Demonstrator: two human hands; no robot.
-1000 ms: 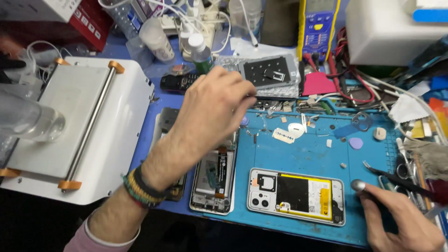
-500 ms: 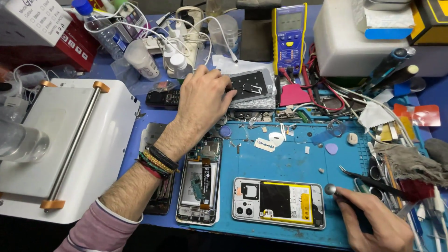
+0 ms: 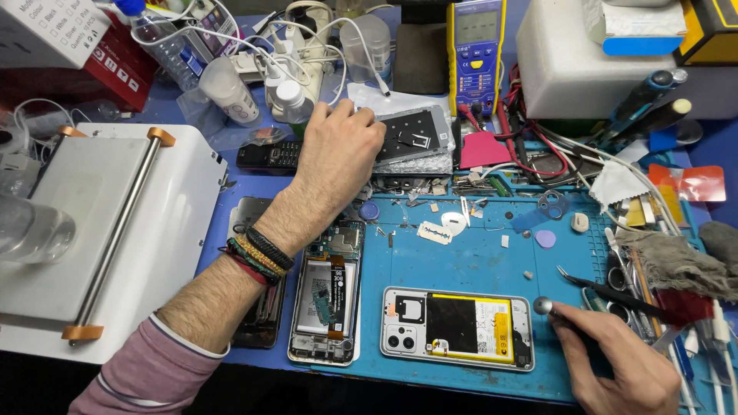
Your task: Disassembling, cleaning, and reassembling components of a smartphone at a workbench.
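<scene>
Your left hand (image 3: 338,150) reaches forward, fingers curled on the grey perforated metal phone plate (image 3: 411,140) behind the mat; your right hand (image 3: 615,365) pinches a round-capped screwdriver (image 3: 569,321) beside the opened yellow-battery phone (image 3: 457,329), ready to work.

At the upper left of the frame you are seeing a white cardboard box (image 3: 46,31) with a printed label, lying on a red box (image 3: 115,69) with white print. At the top centre, a blue and yellow multimeter (image 3: 477,54) is showing its grey screen, standing upright beside a dark pad. At the upper right, a white container (image 3: 569,69) is carrying a blue label strip (image 3: 642,44), and a yellow and black box (image 3: 711,31) is sitting in the corner. A small bottle (image 3: 292,104) with a white label is standing just left of your left hand (image 3: 338,154).
</scene>
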